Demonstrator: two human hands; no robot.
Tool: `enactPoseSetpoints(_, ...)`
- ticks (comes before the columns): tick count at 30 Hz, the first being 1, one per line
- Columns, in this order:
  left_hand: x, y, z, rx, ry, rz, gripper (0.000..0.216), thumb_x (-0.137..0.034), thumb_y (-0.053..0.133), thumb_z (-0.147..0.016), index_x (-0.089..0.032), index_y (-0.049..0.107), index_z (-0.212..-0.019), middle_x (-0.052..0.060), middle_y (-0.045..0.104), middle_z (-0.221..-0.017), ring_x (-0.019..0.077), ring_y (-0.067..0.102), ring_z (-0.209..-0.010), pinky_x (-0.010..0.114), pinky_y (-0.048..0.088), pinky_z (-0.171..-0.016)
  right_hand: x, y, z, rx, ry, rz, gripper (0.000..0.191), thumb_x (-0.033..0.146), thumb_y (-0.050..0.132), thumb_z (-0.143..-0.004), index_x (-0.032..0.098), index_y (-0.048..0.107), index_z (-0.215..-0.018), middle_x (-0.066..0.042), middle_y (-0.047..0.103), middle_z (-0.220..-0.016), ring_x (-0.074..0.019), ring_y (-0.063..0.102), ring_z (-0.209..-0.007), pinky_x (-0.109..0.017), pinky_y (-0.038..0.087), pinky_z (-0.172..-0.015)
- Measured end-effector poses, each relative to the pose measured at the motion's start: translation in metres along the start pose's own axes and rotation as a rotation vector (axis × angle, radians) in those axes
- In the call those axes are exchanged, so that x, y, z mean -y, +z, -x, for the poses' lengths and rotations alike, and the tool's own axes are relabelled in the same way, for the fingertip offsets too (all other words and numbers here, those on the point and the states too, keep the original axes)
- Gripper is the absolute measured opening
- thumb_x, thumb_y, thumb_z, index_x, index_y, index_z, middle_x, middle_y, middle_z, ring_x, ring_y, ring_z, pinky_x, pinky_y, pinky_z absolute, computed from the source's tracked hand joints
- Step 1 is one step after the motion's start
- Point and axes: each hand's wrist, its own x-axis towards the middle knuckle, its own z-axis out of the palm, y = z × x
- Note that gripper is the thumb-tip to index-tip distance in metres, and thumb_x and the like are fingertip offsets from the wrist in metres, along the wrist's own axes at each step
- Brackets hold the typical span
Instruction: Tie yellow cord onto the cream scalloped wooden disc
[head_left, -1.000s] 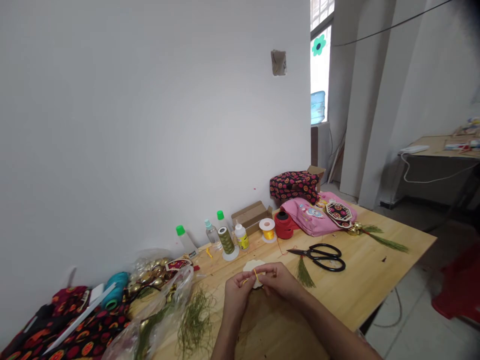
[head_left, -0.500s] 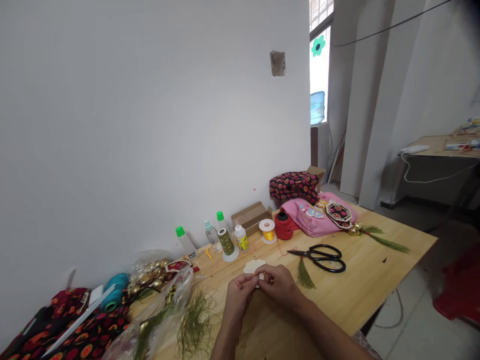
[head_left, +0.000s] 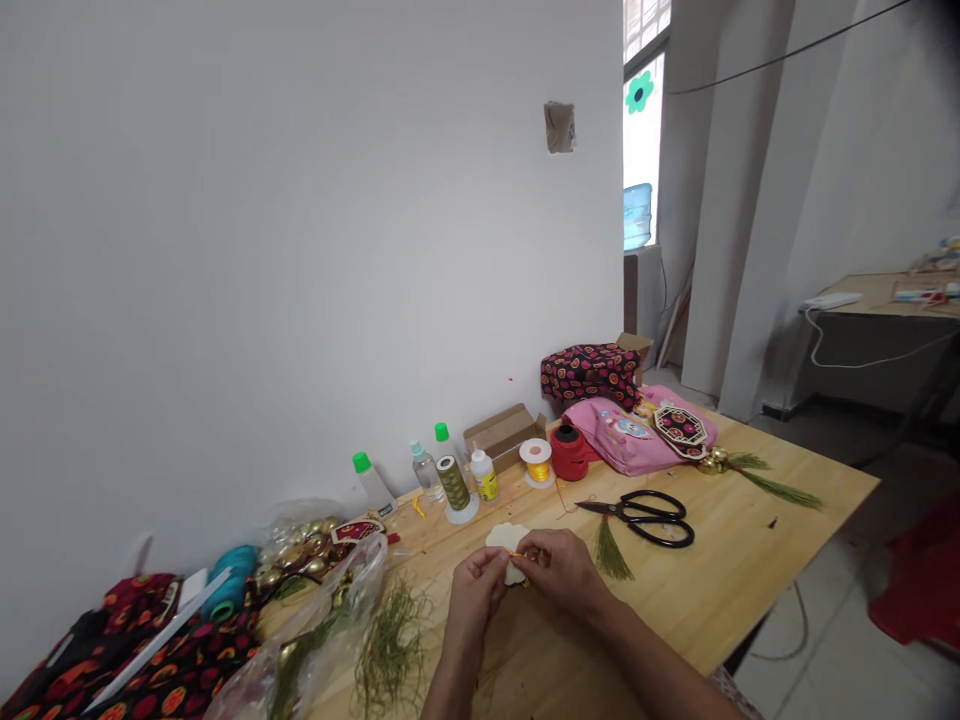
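Over the wooden table (head_left: 720, 590), my left hand (head_left: 474, 592) and my right hand (head_left: 559, 566) meet with fingers pinched together. Between them sits a small cream scalloped piece (head_left: 505, 540) with a thin yellow cord (head_left: 516, 553) running across it. Both hands pinch the cord at the piece. A small green tassel (head_left: 609, 555) lies just right of my right hand. Black scissors (head_left: 649, 517) rest beyond it.
Along the wall stand green-capped bottles (head_left: 369, 478), an olive thread cone (head_left: 454, 485), a glue bottle (head_left: 484, 472), a yellow cord spool (head_left: 537, 461), a red spool (head_left: 568, 450) and a cardboard box (head_left: 501, 432). Pink and patterned fabric (head_left: 634, 425) lies far right; bagged gold bells (head_left: 307, 550) and green threads (head_left: 394, 640) lie left.
The yellow loop that stood up between my fingers has drawn down flat against the cream piece. My hands stay together in the same spot.
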Motion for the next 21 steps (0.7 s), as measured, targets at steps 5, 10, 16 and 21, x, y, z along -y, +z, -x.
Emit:
enactPoseSetpoints(5,-0.002,-0.002,0.001,-0.046,0.02,-0.065,0.025,-0.034,0.065,-0.053,-0.011,0.059,-0.061,-0.007,0.045,-0.035,0.0004,0.024,-0.026,0.015,0.009,-0.03,0.004,-0.004,0.001,-0.02,-0.092,-0.04,0.012,0.029,0.053,-0.07,0.02,0.061,-0.068,0.001,0.052,-0.063,-0.0093,0.046,-0.058,-0.019,0.03,-0.052)
enactPoseSetpoints(10,0.002,-0.007,-0.004,-0.084,0.043,-0.042,0.024,-0.03,0.068,-0.049,-0.011,0.062,-0.062,-0.005,0.049,-0.036,0.001,0.03,-0.028,0.014,0.017,-0.03,0.005,-0.005,0.001,0.001,-0.113,-0.051,0.011,0.028,0.052,-0.072,0.021,0.061,-0.072,0.001,0.049,-0.066,-0.0091,0.045,-0.06,-0.019,0.03,-0.052)
enactPoseSetpoints(16,0.009,-0.013,-0.008,-0.097,0.13,-0.071,0.019,-0.024,0.068,-0.051,-0.011,0.067,-0.064,0.005,0.065,-0.059,0.0123,0.055,-0.054,0.022,0.041,-0.054,0.003,-0.004,0.001,0.026,-0.106,-0.07,0.01,0.027,0.051,-0.072,0.02,0.059,-0.072,0.001,0.049,-0.067,-0.0098,0.046,-0.064,-0.019,0.031,-0.055)
enactPoseSetpoints(21,0.011,-0.013,-0.009,-0.12,0.171,-0.076,0.02,-0.024,0.067,-0.051,-0.012,0.067,-0.067,0.007,0.067,-0.067,0.0159,0.058,-0.062,0.026,0.043,-0.061,0.003,-0.002,0.001,0.03,-0.081,-0.088,0.01,0.024,0.049,-0.073,0.018,0.055,-0.067,0.001,0.048,-0.069,-0.009,0.044,-0.061,-0.019,0.031,-0.054)
